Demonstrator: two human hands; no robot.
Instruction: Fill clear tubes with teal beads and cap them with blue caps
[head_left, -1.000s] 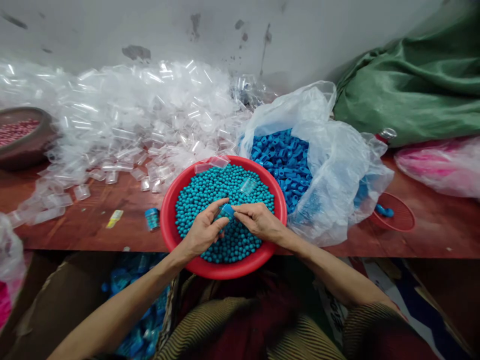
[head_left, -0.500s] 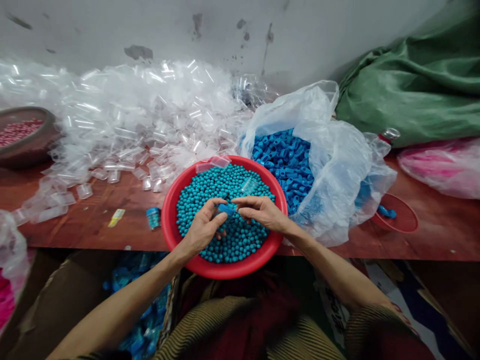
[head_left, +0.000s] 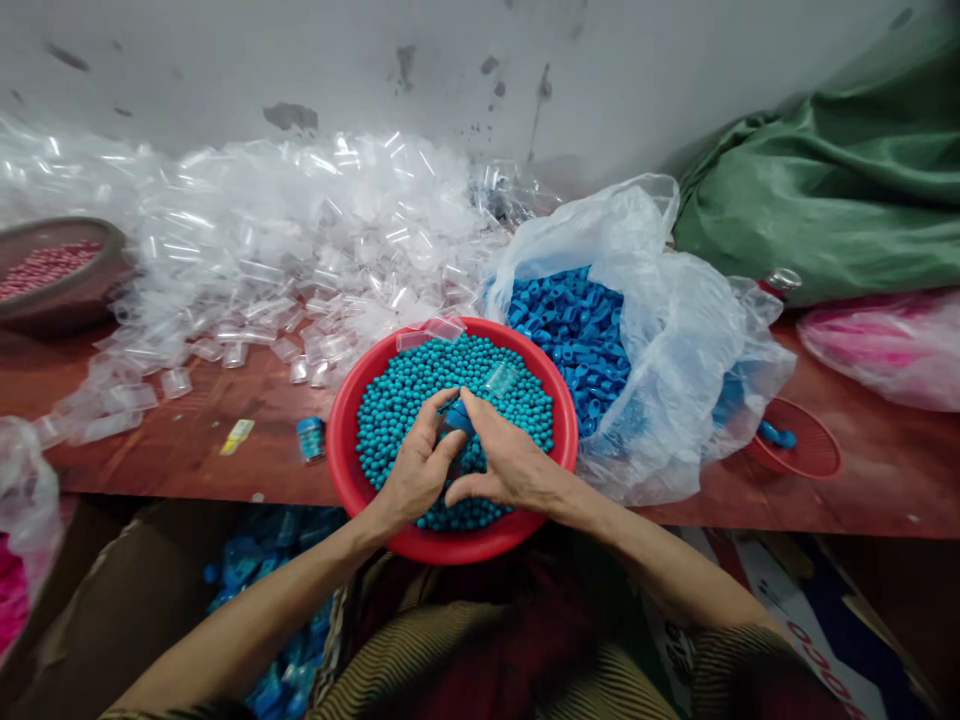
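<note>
A red basin [head_left: 346,455] full of small teal balls [head_left: 409,392] sits at the table's front edge. Both my hands meet over its middle. My left hand [head_left: 416,470] is curled round a small tube with a blue cap [head_left: 457,415] that sticks up between the fingers. My right hand [head_left: 510,462] lies over it, fingers pressed on the cap and thumb tucked below. Two clear tubes [head_left: 499,378] lie on the balls. An open plastic bag [head_left: 675,330] of blue caps [head_left: 574,325] stands right of the basin.
A heap of clear plastic tubes [head_left: 285,240] covers the table's back left. A filled capped tube [head_left: 309,438] lies left of the basin. A brown bowl of pink balls [head_left: 52,275], a small red lid [head_left: 802,450], a pink bag [head_left: 892,345] and green cloth [head_left: 825,180] surround them.
The capped tube went from lying sideways between my fingertips to standing up. My right hand has turned over on top of it and both hands closed together.
</note>
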